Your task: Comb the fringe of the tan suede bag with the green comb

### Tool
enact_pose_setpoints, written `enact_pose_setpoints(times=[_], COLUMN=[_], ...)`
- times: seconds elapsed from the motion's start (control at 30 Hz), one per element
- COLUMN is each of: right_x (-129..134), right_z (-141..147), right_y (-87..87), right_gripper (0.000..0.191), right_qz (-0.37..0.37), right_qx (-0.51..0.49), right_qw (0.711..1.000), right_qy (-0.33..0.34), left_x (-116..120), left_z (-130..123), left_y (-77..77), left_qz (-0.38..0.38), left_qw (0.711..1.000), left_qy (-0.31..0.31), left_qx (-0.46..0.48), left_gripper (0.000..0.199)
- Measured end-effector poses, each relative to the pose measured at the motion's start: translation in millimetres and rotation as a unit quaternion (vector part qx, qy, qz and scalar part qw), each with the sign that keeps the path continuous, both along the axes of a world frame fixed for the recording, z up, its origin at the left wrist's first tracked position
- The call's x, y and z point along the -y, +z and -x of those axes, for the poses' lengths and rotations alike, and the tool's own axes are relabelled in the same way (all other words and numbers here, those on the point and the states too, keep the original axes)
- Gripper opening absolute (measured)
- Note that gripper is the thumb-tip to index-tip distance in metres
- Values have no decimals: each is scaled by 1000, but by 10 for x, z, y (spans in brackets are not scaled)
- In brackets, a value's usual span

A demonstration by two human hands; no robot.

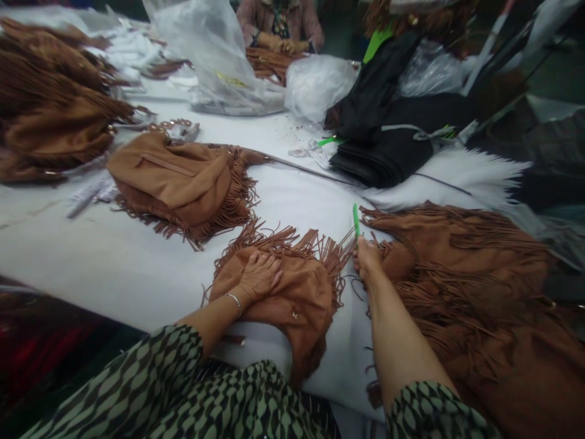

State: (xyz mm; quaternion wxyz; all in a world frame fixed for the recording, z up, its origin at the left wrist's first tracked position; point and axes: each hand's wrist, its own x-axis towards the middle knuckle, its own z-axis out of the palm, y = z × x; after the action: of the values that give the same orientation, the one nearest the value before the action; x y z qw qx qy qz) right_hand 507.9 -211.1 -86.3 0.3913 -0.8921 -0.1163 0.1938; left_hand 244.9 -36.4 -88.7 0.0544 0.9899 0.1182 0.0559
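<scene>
Pressing one fringed bag [299, 289] | left hand [261, 274] flat | right hand [367, 258] gripping one green tool [356, 218]

Fringed bag [297, 286] at six o'clock: looked suede-like, matt, softly creased.
Green tool [356, 218] at three o'clock: looked like smooth plastic.
Clear bag [210, 55] at eleven o'clock: looked crinkled, glossy plastic.
Bracelet [236, 300]: shone like metal.
Tabletop [82, 256]: looked smooth, matt.

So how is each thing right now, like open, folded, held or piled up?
Left hand: open, palm down on the near brown bag
Near brown bag: lying down, fringe splayed
Right hand: closed around the green tool
Green tool: held, one end sticking out
Farther brown bag: lying down
Brown fringed goods: piled
Black cloth: folded
</scene>
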Motion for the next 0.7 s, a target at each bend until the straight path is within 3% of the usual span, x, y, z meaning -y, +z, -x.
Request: enact_pose_setpoints(times=[0.17, 0.3, 0.47, 0.53, 0.6, 0.7], right_x=[-47, 86, 135, 58, -45, -175], right_z=[-83, -81, 147, 236, 278, 236], right_y=[219, 369, 295, 230, 186, 161], right_gripper=[45, 44, 43, 45, 47, 49], right_qz=[92, 157, 198, 211, 224, 248], right_qx=[54, 99, 99, 106, 114, 114], right_qw=[988, 967, 945, 938, 930, 918], right_qy=[108, 173, 242, 255, 267, 286], left_x=[-111, -263, -434, -380, -246, -9], left_z=[54, 327, 738, 642, 356, -177], left_y=[152, 201, 351, 450, 510, 427], left_qz=[-4, -5, -29, -32, -10, 50], left_qw=[999, 998, 999, 998, 996, 994], left_qy=[-50, -63, -12, 34, 84, 85], left_qx=[-23, -23, -45, -35, 1, 40], left_gripper=[26, 20, 21, 18, 18, 40])
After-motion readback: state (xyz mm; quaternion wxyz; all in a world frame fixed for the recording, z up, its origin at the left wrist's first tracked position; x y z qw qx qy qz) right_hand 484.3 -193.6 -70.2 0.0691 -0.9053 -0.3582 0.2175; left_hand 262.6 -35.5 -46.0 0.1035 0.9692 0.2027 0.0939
